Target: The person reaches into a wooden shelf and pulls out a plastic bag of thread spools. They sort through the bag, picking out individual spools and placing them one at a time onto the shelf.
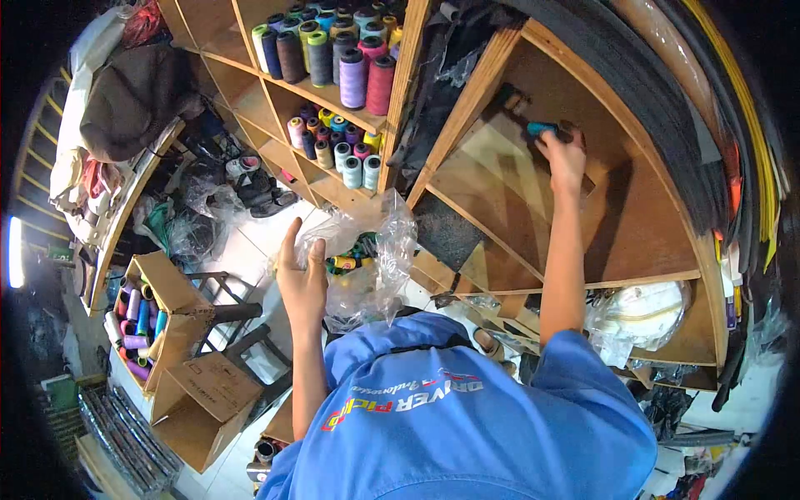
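Note:
My left hand [302, 279] is at a clear plastic bag [390, 250], its index finger and thumb raised and apart. The bag's film runs between and behind these fingers, and the other fingers are hidden, seemingly gripping it. Several small thread spools [343, 262], yellow, green and dark, show inside the bag. My right hand [565, 154] reaches far into a wooden shelf compartment [621, 196], fingers closed around a teal thread spool [542, 129] with a dark end. Just beyond it, a dark object [510, 98] stands at the back of the compartment; I cannot make out its kind.
Wooden cubbyholes hold large thread cones [352, 79] and smaller spools [352, 171]. At lower left are a cardboard box of spools [137, 321] and an open carton [212, 387]. Dark strips [675, 108] hang at right, above a plastic-wrapped white roll [646, 317]. Bagged items [196, 221] lie at left.

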A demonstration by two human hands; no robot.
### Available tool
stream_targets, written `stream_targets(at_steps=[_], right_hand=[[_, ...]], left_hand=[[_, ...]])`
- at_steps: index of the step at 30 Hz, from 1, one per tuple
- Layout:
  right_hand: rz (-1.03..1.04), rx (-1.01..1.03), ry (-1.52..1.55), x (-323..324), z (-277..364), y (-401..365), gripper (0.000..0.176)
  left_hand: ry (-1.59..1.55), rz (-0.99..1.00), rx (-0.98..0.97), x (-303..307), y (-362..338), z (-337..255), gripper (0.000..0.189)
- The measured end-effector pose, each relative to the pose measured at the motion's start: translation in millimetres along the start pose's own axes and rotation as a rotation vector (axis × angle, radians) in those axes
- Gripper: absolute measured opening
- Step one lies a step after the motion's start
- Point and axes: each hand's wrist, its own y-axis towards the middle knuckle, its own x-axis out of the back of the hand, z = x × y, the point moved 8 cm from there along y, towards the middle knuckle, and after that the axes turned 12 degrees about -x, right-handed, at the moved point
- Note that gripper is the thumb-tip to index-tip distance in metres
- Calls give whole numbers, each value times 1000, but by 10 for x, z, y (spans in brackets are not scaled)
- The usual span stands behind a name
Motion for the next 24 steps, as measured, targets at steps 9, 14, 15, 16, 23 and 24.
stream_targets(at_steps=[9, 14, 15, 16, 23, 24], right_hand=[[-306, 575, -776, -298, -305, 1253, 41], [-429, 686, -1013, -423, -749, 1714, 46], [-478, 637, -977, -404, -736, 1696, 47], [-483, 643, -1000, -435, -720, 1656, 47], [-366, 531, -1101, -483, -983, 1759, 47], [-377, 557, -1088, -476, -1018, 1776, 47]], left_hand=[[-81, -43, 166, -32, -74, 16, 49], [-96, -86, 198, 47, -69, 77, 50], [-93, -95, 193, 61, -65, 84, 50], [-90, -103, 186, 75, -57, 94, 49], [-75, -147, 190, 177, -22, 95, 51], [-88, -146, 188, 179, -19, 105, 51]])
